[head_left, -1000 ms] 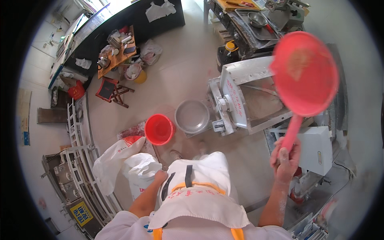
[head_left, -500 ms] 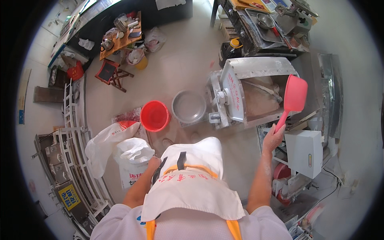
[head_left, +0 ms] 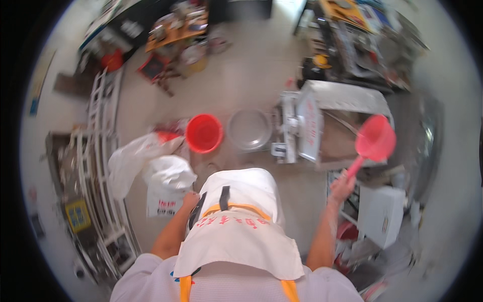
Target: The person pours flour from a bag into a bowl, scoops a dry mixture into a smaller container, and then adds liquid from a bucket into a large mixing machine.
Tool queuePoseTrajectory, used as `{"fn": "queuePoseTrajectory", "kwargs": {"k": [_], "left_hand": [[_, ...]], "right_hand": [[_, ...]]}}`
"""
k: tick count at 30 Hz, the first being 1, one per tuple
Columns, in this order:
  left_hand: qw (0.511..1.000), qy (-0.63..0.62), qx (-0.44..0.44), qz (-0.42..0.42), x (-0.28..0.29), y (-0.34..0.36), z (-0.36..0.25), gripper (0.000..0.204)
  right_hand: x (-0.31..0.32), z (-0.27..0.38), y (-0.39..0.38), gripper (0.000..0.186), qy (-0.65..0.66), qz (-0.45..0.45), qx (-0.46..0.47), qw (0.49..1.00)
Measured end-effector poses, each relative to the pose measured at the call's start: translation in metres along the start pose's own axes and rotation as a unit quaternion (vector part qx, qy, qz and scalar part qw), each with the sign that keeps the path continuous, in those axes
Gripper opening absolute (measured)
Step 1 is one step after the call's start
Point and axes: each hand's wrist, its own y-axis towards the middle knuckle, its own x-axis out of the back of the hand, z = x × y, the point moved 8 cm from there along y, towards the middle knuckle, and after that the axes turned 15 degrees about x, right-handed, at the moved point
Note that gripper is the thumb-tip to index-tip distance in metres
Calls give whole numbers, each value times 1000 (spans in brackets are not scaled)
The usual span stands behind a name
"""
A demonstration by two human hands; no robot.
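My right hand is closed round the handle of a pink plastic water scoop. The bowl of the scoop is over the near right corner of a steel dough mixer, and its hollow faces up toward me. Pale brown material lies inside the mixer's trough. My left hand hangs low beside my apron, close to a white woven sack with its top gathered open; its fingers are blurred and partly hidden.
A red bucket and a round metal basin stand on the floor left of the mixer. White metal racks line the left side. A white box-shaped machine sits at my right; a cluttered table is farther off.
The scoop has tipped so that its hollow now shows, where its side showed before. The whole view has shifted and blurred, with the surroundings displaced to the right. My left hand stays low.
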Motion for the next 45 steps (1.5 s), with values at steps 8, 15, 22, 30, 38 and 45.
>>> {"fn": "queuePoseTrajectory", "kwargs": {"k": [8, 15, 22, 30, 38, 45], "left_hand": [[978, -109, 170, -52, -11, -60, 118, 27], [947, -265, 175, 53, -70, -107, 150, 26], [872, -419, 248, 41, -129, -163, 224, 19], [855, -410, 318, -12, -200, -245, 323, 14], [656, -646, 389, 39, -200, -280, 293, 22], [761, -535, 364, -53, -173, -273, 222, 28]], "right_hand": [[-104, 37, -43, 38, 276, 231, -107, 927], [-203, 46, -148, 35, 238, 433, -185, 849], [-248, 33, -271, 31, 137, 484, -242, 830], [-284, 11, -330, 24, 50, 541, -230, 808], [-344, -24, -327, 26, 128, 531, -362, 756], [-367, -63, -304, 30, 14, 575, -346, 741]]}}
